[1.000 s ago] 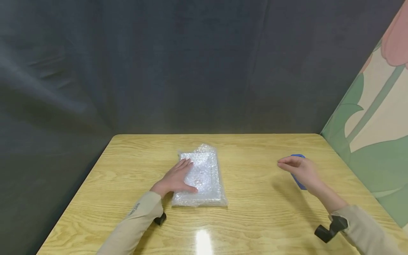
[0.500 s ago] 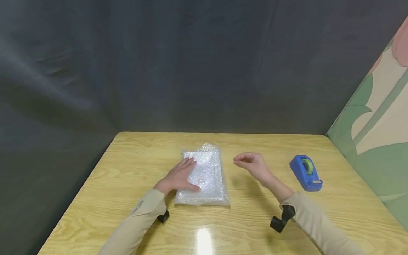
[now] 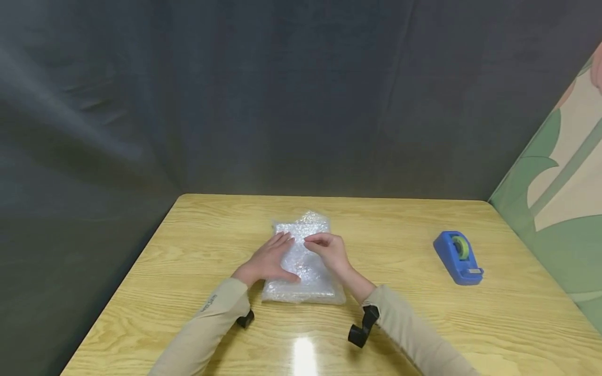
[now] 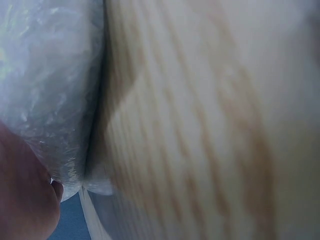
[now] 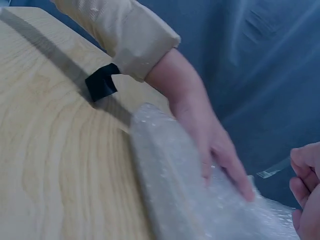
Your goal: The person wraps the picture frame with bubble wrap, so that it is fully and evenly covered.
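Note:
A flat package in bubble wrap (image 3: pixel 310 282) lies on the wooden table. My left hand (image 3: pixel 270 261) rests on its left part with spread fingers, pressing it down. Over the upper middle of the package is my right hand (image 3: pixel 331 253), thumb and fingertips pinched together. From those fingertips a short strip of clear tape (image 5: pixel 270 171) sticks out in the right wrist view. Whether the strip touches the wrap cannot be told. In the left wrist view, the side of the bubble wrap (image 4: pixel 55 75) stands close beside part of my left hand (image 4: pixel 25 190).
A blue tape dispenser (image 3: pixel 458 258) with a green-cored roll stands on the right side of the table (image 3: pixel 211 224). A dark curtain (image 3: pixel 301 104) hangs behind the table. A floral panel (image 3: pixel 564 209) borders its right side.
My right hand has moved left from in front of the tape dispenser to above the package, still pinching. The dispenser is now uncovered. The left hand has stayed on the package.

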### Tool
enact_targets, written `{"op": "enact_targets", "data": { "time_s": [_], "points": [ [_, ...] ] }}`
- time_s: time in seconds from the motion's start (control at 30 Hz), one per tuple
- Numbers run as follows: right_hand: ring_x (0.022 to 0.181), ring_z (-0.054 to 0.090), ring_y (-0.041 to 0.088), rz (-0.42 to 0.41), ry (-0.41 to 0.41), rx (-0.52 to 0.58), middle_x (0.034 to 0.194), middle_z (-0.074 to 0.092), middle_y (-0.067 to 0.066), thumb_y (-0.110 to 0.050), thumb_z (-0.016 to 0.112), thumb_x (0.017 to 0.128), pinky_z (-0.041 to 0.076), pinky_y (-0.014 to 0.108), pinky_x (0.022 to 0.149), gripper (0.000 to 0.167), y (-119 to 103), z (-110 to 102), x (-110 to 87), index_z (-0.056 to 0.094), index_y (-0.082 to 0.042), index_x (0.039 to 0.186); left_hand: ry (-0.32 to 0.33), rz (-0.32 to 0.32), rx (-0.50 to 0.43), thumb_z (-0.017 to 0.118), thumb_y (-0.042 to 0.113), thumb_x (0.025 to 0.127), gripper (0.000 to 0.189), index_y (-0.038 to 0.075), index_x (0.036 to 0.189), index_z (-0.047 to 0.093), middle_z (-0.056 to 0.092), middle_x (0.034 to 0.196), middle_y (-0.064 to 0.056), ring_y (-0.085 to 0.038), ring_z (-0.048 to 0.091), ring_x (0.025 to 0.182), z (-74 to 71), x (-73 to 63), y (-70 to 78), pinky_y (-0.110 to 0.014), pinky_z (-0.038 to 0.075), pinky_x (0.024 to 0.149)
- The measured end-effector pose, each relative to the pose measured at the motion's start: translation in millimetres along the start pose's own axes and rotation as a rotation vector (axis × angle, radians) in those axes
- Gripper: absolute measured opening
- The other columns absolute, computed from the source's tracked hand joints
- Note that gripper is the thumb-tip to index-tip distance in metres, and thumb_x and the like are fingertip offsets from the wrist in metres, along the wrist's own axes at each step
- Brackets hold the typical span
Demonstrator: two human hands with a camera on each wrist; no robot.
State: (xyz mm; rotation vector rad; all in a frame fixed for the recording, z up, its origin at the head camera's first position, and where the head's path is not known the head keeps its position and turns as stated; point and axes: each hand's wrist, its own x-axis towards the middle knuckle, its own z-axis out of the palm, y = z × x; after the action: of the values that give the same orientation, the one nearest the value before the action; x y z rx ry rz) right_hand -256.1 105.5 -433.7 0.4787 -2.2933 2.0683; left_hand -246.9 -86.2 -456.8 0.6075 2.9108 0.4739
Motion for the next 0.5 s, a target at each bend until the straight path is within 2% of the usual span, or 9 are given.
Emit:
{"op": "enact_targets", "data": {
  "time_s": [0.23, 0.5],
  "points": [
    [0.073, 0.061, 0.007, 0.013, 0.051, 0.076, 0.086, 0.066, 0.021, 0.006, 0.065, 0.076, 0.050, 0.017, 0.068, 0.015, 13, 18, 3.7, 0.064, 0.013, 0.089, -0.006, -0.005, 0.002, 0.066, 0.065, 0.064, 0.108, 0.010, 0.145, 0.019, 0.005, 0.152, -0.005, -0.023, 0.001, 0.139, 0.5, 0.8, 1.2, -0.040, 0.009, 0.112],
    [0.077, 0.061, 0.011, 0.073, 0.091, 0.042, 0.090, 0.066, 0.020, 0.002, 0.066, 0.077, 0.050, 0.018, 0.067, 0.014, 22, 29, 8.4, 0.066, 0.011, 0.089, 0.020, 0.021, 0.014, 0.068, 0.063, 0.064, 0.108, 0.008, 0.144, 0.022, 0.009, 0.152, -0.008, -0.026, 0.006, 0.138, 1.0, 0.0, -0.2, -0.043, 0.012, 0.111]
  ]
}}
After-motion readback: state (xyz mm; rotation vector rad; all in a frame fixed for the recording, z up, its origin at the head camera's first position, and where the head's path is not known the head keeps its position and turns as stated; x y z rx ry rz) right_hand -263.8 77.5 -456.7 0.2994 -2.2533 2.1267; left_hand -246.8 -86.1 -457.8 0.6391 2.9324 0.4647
